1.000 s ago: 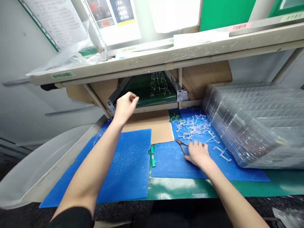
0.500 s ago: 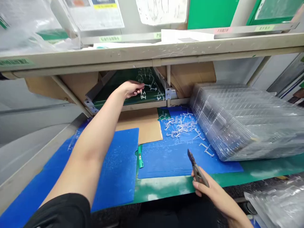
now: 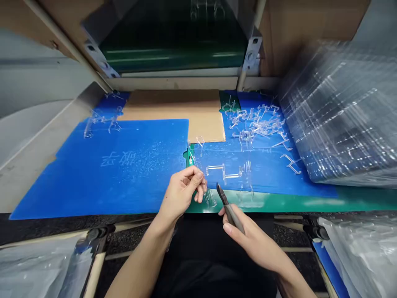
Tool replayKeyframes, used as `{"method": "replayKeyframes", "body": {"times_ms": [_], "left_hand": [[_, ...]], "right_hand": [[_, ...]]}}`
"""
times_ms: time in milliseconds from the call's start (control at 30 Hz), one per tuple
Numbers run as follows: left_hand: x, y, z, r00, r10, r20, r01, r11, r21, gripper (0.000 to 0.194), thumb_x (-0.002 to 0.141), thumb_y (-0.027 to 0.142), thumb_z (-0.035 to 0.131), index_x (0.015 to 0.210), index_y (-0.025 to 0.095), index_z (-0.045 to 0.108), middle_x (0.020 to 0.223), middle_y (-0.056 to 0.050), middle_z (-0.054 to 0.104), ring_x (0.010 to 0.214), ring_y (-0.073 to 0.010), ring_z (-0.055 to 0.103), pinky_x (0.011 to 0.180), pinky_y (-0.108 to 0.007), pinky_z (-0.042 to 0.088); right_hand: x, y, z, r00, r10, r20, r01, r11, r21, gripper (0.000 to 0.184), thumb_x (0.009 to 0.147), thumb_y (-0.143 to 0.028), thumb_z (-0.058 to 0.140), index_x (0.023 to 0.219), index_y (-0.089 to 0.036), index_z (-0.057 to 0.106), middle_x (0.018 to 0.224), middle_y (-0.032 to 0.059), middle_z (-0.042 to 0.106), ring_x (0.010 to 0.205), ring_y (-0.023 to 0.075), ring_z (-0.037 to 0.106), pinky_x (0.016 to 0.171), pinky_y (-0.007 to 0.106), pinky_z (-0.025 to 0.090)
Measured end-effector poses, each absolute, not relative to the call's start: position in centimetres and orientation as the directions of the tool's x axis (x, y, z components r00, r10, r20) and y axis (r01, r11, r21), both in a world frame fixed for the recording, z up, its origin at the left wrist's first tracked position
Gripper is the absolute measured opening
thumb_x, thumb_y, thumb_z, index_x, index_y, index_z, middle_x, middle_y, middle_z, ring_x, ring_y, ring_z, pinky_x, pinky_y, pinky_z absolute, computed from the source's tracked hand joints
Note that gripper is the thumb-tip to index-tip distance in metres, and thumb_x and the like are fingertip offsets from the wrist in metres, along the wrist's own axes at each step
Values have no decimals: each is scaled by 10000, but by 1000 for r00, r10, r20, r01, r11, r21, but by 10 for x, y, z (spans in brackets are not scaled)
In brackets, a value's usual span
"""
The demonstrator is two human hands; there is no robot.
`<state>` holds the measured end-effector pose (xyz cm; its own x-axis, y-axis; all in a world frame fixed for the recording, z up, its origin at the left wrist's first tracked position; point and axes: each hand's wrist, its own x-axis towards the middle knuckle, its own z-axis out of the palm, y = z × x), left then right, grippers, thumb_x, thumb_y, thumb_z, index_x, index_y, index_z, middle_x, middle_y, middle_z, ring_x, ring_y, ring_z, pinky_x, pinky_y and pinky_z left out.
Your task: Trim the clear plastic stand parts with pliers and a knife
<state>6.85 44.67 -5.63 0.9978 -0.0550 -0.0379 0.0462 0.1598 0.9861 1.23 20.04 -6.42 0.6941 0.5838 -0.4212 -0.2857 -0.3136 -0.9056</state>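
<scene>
I've got the left hand [image 3: 182,193] pinching a clear plastic stand [image 3: 223,170] — the right hand [image 3: 251,240] wrapped around side cutters [image 3: 228,212] — by the near edge of the blue plastic mat [image 3: 124,178].

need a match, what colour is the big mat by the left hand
The mat is bright blue, best seen in the head view.

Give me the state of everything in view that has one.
Left hand: grip closed on a clear plastic piece.
Right hand: grip closed on side cutters, tips pointing away from the person.
Loose clear plastic pieces: heaped in a pile.
Clear plastic trays: stacked on their side.
Blue mat: lying flat, scuffed white.
Cardboard sheet: lying flat.
</scene>
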Motion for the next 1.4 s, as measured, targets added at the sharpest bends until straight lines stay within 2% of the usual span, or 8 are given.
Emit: {"method": "replayKeyframes", "body": {"times_ms": [133,333,700,900,1000,1200,1300,1400], "left_hand": [[58,444,-73,994,-63,-94,104,177,979,403,1039,484,716,813,158,645,674,20,667,420,-32,557,457,-143,438],[49,443,-81,980,-128,-154,175,174,969,402,1035,483,722,809,161,641,678,15,678,432,-43,575,452,-144,438],[50,435,-81,973,-150,-177,202,164,966,387,1045,464,712,814,161,643,684,4,691,428,-46,566,455,-156,436],[51,428,-78,959,-187,-211,238,136,962,405,1042,479,712,803,161,637,682,4,693,427,-48,570,454,-159,436],[52,422,-76,953,-201,-227,255,128,958,412,1044,481,707,796,161,632,682,0,696,425,-54,575,460,-170,444],[60,410,-78,943,-201,-265,289,102,952,430,1026,516,718,792,165,629,653,-3,687,412,-76,579,440,-186,439],[67,403,-78,930,-217,-296,316,66,946,433,1014,525,727,794,166,626,656,-5,690,414,-81,587,441,-187,449],[76,398,-73,928,-189,-321,317,-51,947,438,1006,524,728,782,162,628,641,-11,680,426,-90,599,448,-189,468]], "right_hand": [[12,205,-69,667,605,-435,-297,-320,-900,441,1084,-664,534,1281,-272,570,1116,35,584,1032,246,535,983,425,430],[13,209,-71,648,630,-427,-281,-324,-904,389,1084,-645,542,1161,-266,581,1060,31,594,985,243,531,970,437,462],[16,204,-64,647,618,-448,-286,-348,-893,366,1105,-631,509,1175,-277,574,1076,18,604,1037,245,535,1046,480,446],[17,198,-65,593,662,-459,-327,-323,-888,365,1117,-619,494,1200,-268,556,1064,16,582,887,181,535,837,359,522],[15,193,-68,582,672,-458,-354,-297,-887,385,1119,-629,488,1196,-257,556,985,7,556,785,152,518,761,326,525],[8,191,-87,644,634,-428,-487,-91,-869,408,1106,-647,523,1099,-239,530,838,-33,462,649,111,420,580,253,422],[9,193,-97,643,642,-418,-597,78,-798,427,1082,-650,581,1081,-229,505,782,-69,400,585,79,335,505,215,322],[10,190,-104,649,644,-405,-654,200,-730,448,1059,-649,627,1022,-231,470,760,-89,360,570,65,281,490,200,277]]}}
